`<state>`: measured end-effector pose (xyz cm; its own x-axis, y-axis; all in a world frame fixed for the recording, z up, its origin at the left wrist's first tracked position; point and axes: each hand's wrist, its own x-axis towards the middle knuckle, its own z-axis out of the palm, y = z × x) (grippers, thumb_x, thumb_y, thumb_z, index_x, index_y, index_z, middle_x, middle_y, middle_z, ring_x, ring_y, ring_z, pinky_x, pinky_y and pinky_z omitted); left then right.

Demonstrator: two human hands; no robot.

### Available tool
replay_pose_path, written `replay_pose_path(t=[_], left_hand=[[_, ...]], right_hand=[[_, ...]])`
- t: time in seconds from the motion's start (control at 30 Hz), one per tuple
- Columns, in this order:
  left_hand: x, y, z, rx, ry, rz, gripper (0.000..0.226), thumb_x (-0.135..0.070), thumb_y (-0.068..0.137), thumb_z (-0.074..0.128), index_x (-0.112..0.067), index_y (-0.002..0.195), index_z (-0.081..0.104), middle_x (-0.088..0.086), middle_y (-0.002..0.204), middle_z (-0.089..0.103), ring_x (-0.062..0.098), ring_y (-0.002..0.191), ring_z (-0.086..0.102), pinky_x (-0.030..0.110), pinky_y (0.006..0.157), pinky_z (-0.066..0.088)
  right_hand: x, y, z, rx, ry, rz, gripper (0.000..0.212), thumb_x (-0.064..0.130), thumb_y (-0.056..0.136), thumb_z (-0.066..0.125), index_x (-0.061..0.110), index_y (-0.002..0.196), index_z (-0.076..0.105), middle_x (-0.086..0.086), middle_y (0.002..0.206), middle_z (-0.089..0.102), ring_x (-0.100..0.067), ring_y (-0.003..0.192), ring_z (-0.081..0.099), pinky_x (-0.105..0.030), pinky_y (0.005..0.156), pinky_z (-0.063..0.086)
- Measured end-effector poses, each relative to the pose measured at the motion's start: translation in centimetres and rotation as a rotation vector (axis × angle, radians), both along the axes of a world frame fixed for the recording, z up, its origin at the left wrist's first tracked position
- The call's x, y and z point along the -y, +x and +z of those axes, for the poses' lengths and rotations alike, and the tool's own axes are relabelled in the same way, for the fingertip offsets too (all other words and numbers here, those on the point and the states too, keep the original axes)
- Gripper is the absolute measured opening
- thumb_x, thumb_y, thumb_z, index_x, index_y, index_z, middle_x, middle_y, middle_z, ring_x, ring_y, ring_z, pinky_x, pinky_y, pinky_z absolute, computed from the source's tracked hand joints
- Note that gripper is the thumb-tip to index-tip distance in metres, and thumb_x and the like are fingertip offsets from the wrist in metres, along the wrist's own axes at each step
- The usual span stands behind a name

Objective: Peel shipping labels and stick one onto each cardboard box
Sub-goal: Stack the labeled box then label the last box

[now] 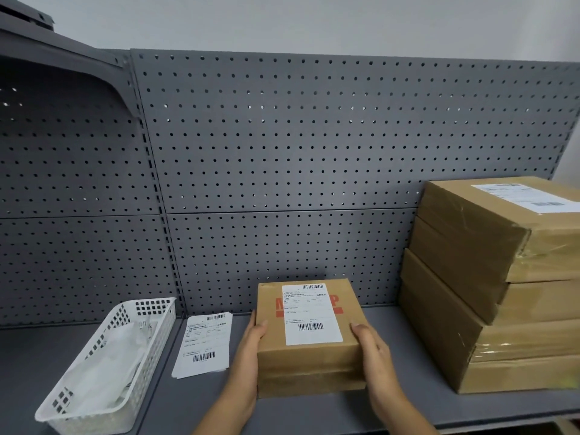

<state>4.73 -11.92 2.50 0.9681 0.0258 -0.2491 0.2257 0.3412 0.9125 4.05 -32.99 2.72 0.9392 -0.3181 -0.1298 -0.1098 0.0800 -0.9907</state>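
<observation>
A small cardboard box [348, 306] with red print sits on the grey shelf at centre, a white shipping label [309, 312] stuck flat on its top. Beneath it lies a second box of the same size [310, 384]. My left hand [251, 340] grips the top box's left side, thumb on the top edge. My right hand [368, 340] grips its right side the same way. A loose pile of shipping labels [204, 343] lies on the shelf just left of my left hand.
A stack of larger taped cardboard boxes [489, 277] stands at the right, the top one bearing a label [524, 197]. A white plastic basket [157, 312] with crumpled backing paper sits at the left. A grey pegboard wall [282, 152] closes the back of the shelf [392, 403].
</observation>
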Motion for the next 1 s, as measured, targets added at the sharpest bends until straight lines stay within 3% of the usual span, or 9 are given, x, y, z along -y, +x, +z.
replay_pose_path(t=[0.1, 0.27, 0.43, 0.6, 0.7, 0.87, 1.0], left_hand=[[0.5, -0.4, 0.5, -0.004, -0.01, 0.047, 0.037, -0.048, 0.097, 0.054, -0.039, 0.13, 0.068, 0.002, 0.118, 0.079, 0.03, 0.113, 0.073, 0.063, 0.106, 0.05], [0.5, -1.2, 1.9, 0.007, -0.007, 0.092, 0.035, -0.045, 0.098, 0.053, -0.045, 0.131, 0.065, -0.001, 0.121, 0.077, 0.029, 0.117, 0.071, 0.062, 0.108, 0.049], [0.7, -2.1, 3.6, 0.034, -0.022, 0.1, 0.035, -0.046, 0.097, 0.054, -0.043, 0.13, 0.066, -0.002, 0.122, 0.077, 0.028, 0.119, 0.069, 0.061, 0.109, 0.048], [0.8, -2.6, 7.3, 0.024, -0.055, 0.084, 0.032, -0.051, 0.097, 0.052, -0.038, 0.118, 0.072, 0.004, 0.115, 0.079, 0.033, 0.111, 0.072, 0.061, 0.101, 0.053], [1.1, -2.8, 9.5, 0.025, -0.053, 0.043, 0.038, -0.054, 0.096, 0.05, -0.03, 0.11, 0.076, 0.008, 0.107, 0.081, 0.034, 0.1, 0.074, 0.053, 0.09, 0.058], [1.4, -3.0, 13.3, 0.062, -0.086, -0.023, 0.045, -0.057, 0.094, 0.049, -0.025, 0.106, 0.078, 0.01, 0.101, 0.081, 0.033, 0.09, 0.073, 0.049, 0.084, 0.057], [2.5, -2.9, 16.6, 0.147, -0.101, -0.068, 0.042, -0.053, 0.096, 0.047, -0.025, 0.105, 0.077, 0.008, 0.093, 0.08, 0.027, 0.073, 0.073, 0.039, 0.07, 0.058]], right_hand=[[-0.4, 0.0, 0.5, -0.017, 0.016, -0.04, 0.028, 0.03, 0.104, 0.053, 0.013, 0.099, 0.075, 0.003, 0.09, 0.078, -0.017, 0.087, 0.063, -0.033, 0.076, 0.044], [-0.1, -0.1, 1.3, -0.037, -0.028, 0.02, 0.032, 0.036, 0.102, 0.053, 0.014, 0.09, 0.072, 0.0, 0.086, 0.075, -0.02, 0.085, 0.06, -0.037, 0.075, 0.039], [0.0, -1.1, 3.4, -0.043, -0.02, 0.023, 0.032, 0.04, 0.1, 0.054, 0.016, 0.099, 0.074, -0.003, 0.098, 0.077, -0.018, 0.088, 0.061, -0.035, 0.075, 0.04], [0.1, -2.0, 7.8, 0.018, -0.021, 0.022, 0.034, 0.04, 0.098, 0.055, 0.013, 0.1, 0.074, 0.002, 0.09, 0.074, -0.015, 0.085, 0.06, -0.035, 0.074, 0.04], [0.5, -2.1, 10.4, 0.05, -0.049, 0.007, 0.04, 0.043, 0.098, 0.053, 0.005, 0.103, 0.065, 0.001, 0.086, 0.065, -0.015, 0.082, 0.053, -0.036, 0.071, 0.035], [1.1, -3.0, 14.9, 0.083, -0.077, -0.001, 0.036, 0.049, 0.096, 0.055, 0.016, 0.091, 0.069, -0.003, 0.094, 0.067, -0.019, 0.088, 0.055, -0.038, 0.075, 0.037], [1.9, -3.7, 18.8, 0.139, -0.105, -0.033, 0.03, 0.05, 0.095, 0.054, 0.026, 0.083, 0.068, -0.002, 0.088, 0.063, -0.019, 0.084, 0.052, -0.038, 0.074, 0.035]])
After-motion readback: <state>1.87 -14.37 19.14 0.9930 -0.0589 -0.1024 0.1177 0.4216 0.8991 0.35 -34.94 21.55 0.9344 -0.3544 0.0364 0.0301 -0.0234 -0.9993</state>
